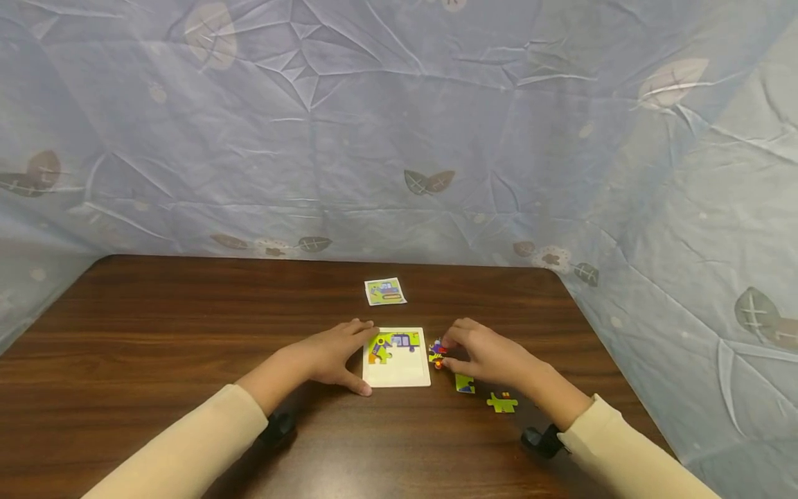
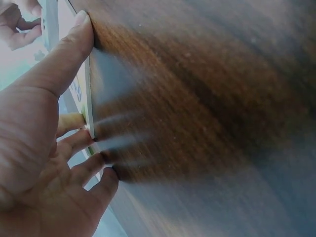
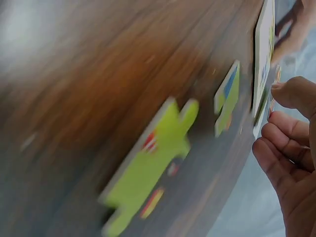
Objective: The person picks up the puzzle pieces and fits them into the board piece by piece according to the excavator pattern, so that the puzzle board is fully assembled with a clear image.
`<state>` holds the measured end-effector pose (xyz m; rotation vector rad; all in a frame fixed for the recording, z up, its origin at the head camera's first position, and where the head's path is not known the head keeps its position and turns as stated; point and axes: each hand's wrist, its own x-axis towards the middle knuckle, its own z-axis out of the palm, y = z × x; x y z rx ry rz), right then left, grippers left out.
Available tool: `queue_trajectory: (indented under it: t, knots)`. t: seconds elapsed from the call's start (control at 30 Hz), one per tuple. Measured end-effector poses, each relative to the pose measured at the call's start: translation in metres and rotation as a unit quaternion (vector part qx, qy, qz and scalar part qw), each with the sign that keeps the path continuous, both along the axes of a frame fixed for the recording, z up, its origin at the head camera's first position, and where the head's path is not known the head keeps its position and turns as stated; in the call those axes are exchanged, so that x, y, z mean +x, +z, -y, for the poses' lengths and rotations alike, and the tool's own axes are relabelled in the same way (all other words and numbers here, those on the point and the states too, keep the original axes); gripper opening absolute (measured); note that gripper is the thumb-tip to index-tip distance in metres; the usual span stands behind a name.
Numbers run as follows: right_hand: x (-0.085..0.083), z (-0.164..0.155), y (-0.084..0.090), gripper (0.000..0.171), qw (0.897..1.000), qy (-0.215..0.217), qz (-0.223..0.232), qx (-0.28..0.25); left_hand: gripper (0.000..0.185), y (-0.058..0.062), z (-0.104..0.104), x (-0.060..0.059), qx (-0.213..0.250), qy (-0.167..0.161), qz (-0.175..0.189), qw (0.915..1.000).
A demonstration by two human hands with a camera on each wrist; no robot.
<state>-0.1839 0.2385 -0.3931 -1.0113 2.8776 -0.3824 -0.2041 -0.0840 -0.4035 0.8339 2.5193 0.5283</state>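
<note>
A square white-framed puzzle board (image 1: 399, 378) lies on the table, with joined green, purple and orange pieces (image 1: 382, 344) filling its upper and left parts. My left hand (image 1: 339, 355) spreads along the board's left side, its thumb at the near corner and fingertips at the far one. In the left wrist view, the thumb and fingertips touch the board's edge. Just right of the board, my right hand (image 1: 489, 353) pinches a multicoloured puzzle piece (image 1: 435, 352) between thumb and fingers. The right wrist view shows this piece (image 3: 278, 75) nearly edge-on, partly hidden by the thumb.
Loose green pieces lie near my right hand: one with a blue patch (image 1: 465, 384), another (image 1: 501, 403) closer to the wrist. A small picture card (image 1: 385, 292) lies beyond the board. A patterned cloth (image 1: 374, 138) hangs behind the brown wooden table (image 1: 187, 333).
</note>
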Motion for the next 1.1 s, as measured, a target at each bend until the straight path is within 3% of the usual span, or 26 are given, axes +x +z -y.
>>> queue_trajectory:
  t: [0.5,1.1]
  knots:
    - [-0.013,0.055,-0.011,0.026,0.999,0.043,0.002,0.02,0.106,-0.001,0.0,0.001,0.002,-0.005,-0.006,1.0]
    - [-0.013,0.072,-0.014,0.017,0.998,0.041,-0.039,0.042,0.106,-0.004,0.001,-0.002,0.0,-0.003,-0.01,0.9999]
